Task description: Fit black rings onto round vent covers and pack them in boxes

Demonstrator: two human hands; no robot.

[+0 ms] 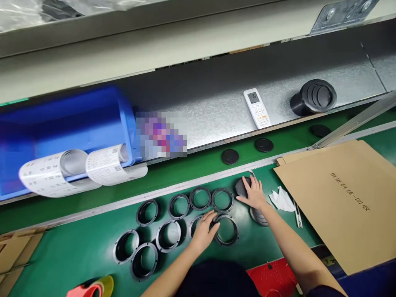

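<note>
My left hand [204, 232] is bent over the black rings, its thumb and fingers curled at the left rim of one black ring [237, 231]. It partly covers a second ring [192, 225] beside that one. My right hand [255, 194] rests with spread fingers on a black round cap [241, 187] with curved ridges, touching its right side. Another ridged round cap [258, 217] lies below, partly hidden by my right wrist. Several more black rings [169, 248] with small holes in their rims stand on the green tabletop to the left.
Right of my hands lie a white crumpled tissue [282, 199], a thin pen-like tool [298, 215] and a cardboard sheet [337, 202]. Loose black discs [230, 156] lie behind. The metal shelf holds a remote control [257, 108], a black duct-like part [312, 98] and a blue bin [93, 119] with label rolls.
</note>
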